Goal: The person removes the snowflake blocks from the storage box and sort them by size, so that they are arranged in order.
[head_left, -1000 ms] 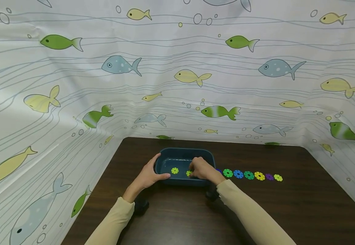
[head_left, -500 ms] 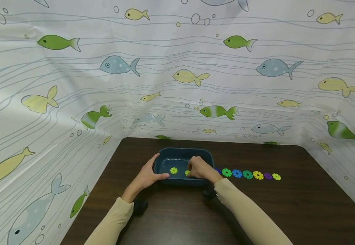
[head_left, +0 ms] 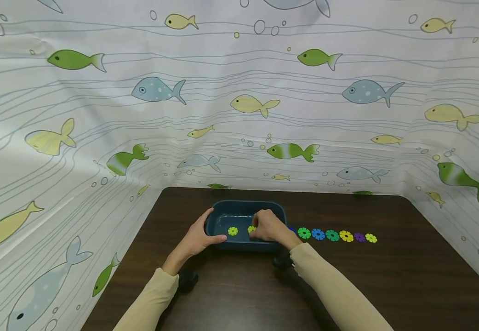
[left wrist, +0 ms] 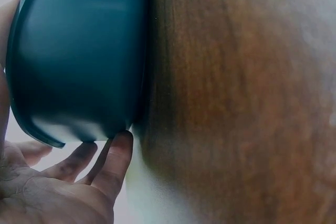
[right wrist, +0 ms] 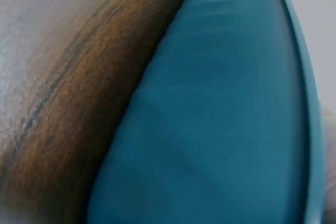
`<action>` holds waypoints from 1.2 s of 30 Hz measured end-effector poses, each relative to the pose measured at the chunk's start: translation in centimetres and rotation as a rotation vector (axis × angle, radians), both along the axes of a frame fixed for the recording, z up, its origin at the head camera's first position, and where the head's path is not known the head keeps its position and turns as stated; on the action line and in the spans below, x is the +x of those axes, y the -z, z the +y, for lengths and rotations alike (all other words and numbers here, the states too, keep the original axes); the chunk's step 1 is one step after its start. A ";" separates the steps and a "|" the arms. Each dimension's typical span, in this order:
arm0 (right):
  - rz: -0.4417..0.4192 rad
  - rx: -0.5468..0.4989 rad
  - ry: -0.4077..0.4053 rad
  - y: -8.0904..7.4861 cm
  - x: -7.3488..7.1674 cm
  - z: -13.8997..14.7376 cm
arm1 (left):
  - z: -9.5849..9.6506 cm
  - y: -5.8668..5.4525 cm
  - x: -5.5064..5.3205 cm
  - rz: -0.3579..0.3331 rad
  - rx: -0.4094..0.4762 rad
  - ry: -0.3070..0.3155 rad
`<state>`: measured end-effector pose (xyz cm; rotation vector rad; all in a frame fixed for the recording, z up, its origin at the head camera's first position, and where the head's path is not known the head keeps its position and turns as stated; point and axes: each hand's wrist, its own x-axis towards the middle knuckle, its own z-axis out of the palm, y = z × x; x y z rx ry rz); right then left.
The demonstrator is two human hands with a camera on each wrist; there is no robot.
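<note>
In the head view a dark blue plastic tub point(head_left: 239, 247) stands on the table. My left hand point(head_left: 194, 237) holds its left end, with the thumb over the near rim. The left wrist view has the fingers point(left wrist: 116, 161) of that hand against the tub's outer wall. My right hand point(head_left: 269, 226) reaches over the near rim into the tub. Its curled fingers pinch a yellow-green snowflake disc point(head_left: 251, 228), which they partly cover. A second yellow-green snowflake disc point(head_left: 233, 231) lies on the tub floor to the left. The right wrist view has mostly the tub's outer wall point(right wrist: 210, 108).
Right of the tub, several snowflake discs lie in a row on the dark wood table point(head_left: 388, 276), among them a green disc point(head_left: 304, 233), a yellow disc point(head_left: 346, 236) and a purple disc point(head_left: 359, 237). A fish-patterned sheet point(head_left: 239, 138) encloses the back and sides.
The disc at my right fingertips has shifted slightly towards the tub's far side. My left hand keeps its place on the tub. The whole head view has drifted a little.
</note>
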<state>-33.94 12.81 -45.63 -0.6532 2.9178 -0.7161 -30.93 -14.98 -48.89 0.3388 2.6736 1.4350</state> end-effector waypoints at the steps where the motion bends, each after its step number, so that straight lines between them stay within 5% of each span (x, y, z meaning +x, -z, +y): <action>1: 0.009 -0.009 0.000 -0.1 0.1 0.1 | 0.0 0.0 0.0 0.004 -0.003 0.001; 18: 0.197 -0.223 0.100 -1.6 3.2 4.3 | -0.2 0.2 -0.2 -0.011 -0.008 0.016; 36: 0.369 -0.250 0.250 -1.2 5.0 13.5 | 0.0 -0.1 -0.1 -0.015 -0.031 0.006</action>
